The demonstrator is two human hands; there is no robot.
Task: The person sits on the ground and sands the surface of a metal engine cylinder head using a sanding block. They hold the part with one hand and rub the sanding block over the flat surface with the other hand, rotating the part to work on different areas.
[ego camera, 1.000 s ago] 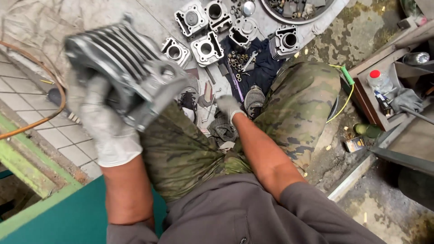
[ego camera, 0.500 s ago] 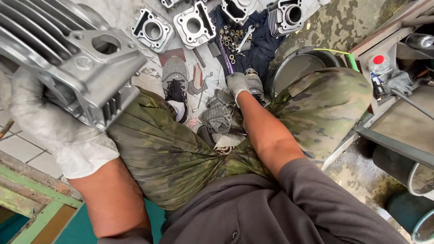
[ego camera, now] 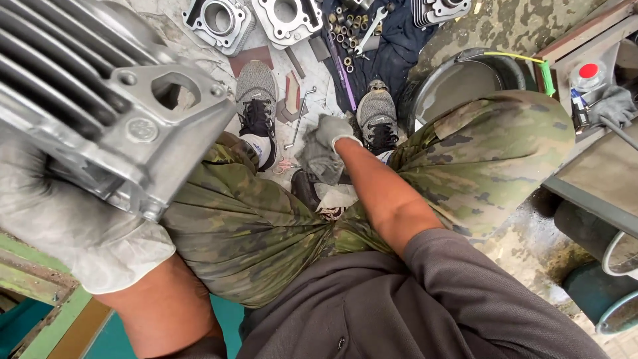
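My left hand [ego camera: 63, 226], gloved in grimy white, is closed around the underside of a finned aluminium engine cylinder [ego camera: 100, 100], lifted close to my face and well above my camouflage trousers [ego camera: 266, 219]; the fins run off toward the top left, and the flat flange with its cut-out and bolt holes faces down toward my knees. My right hand [ego camera: 332, 133] reaches down between my shoes, below the cylinder and to its right, fingers bunched on a grey rag [ego camera: 319, 163]; it looks closed on the cloth, though the fingertips are hidden in the folds.

By my judgement the cylinder is a heavy, rigid casting, cold and hard, with thin fins that could chip if knocked and edges that bite through a glove; the machined flange is smoother and may be oily, so it could slip. I would hold it where I do now, palm under the body with fingers hooked over the flange, rather than by the fins alone.

Farther off than the cylinder, on the floor beyond my shoes, lie two more cylinder blocks [ego camera: 219, 23] and a dark cloth strewn with sockets and wrenches [ego camera: 359, 33]; right of that sits a round metal basin [ego camera: 458, 86].
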